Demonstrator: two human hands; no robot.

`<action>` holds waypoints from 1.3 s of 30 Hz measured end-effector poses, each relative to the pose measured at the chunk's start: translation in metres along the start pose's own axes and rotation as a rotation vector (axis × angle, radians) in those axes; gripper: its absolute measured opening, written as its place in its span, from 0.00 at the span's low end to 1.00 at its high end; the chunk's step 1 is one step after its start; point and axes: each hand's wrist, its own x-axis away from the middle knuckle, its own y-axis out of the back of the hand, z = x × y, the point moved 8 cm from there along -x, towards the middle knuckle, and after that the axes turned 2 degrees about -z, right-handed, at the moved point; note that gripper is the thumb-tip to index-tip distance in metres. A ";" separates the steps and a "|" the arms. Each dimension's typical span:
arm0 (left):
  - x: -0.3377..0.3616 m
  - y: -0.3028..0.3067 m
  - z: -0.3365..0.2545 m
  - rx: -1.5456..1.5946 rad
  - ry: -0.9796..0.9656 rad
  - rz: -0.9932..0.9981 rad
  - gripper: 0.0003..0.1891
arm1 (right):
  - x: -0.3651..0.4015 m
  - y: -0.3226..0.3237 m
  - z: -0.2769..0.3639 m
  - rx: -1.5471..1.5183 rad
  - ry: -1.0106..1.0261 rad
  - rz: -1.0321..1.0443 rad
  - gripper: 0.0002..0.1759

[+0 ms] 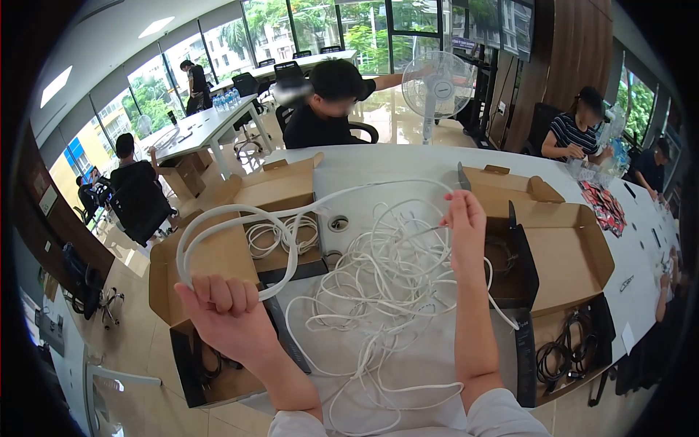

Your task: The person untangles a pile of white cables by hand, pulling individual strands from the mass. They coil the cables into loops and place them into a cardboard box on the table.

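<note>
The work area is a white table point(378, 162) in a glazed office with a tiled floor. A pedestal fan point(437, 86) stands beyond the far edge; a person in a black shirt point(320, 120) sits there with one arm extended toward it. At the right side of the table, a person in a striped top point(571, 135) sits near a group of red packets point(603, 207).

Open cardboard boxes flank the work area. The rear left box point(273, 191) contains coiled white cables; the front left box point(164, 280) contains dark cable, partly hidden by the left forearm. On the right are the rear right box point(502, 186) and the front right box point(526, 364), the latter containing bundled black cables. A tangled heap of white cables point(364, 269) occupies the table between the boxes, directly between and below the forearms.

The held white cable point(293, 255) is raised above the table. It forms a loop at the left hand point(229, 320), then spans over the rear part of the heap to the right hand point(466, 218). Left grip: fist closed around the cable at the loop. Right grip: fingertips pinched together on the cable at the opposite end of the span.
</note>
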 end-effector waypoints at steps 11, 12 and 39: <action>0.003 -0.004 0.008 0.001 -0.103 0.030 0.16 | 0.027 -0.009 0.054 -0.042 -0.041 0.067 0.13; 0.004 -0.006 0.006 -0.001 -0.140 0.060 0.16 | 0.028 -0.012 0.057 0.065 0.005 0.100 0.13; 0.051 -0.051 0.073 -0.973 -0.435 0.644 0.07 | 0.103 -0.072 0.093 0.435 0.105 0.824 0.16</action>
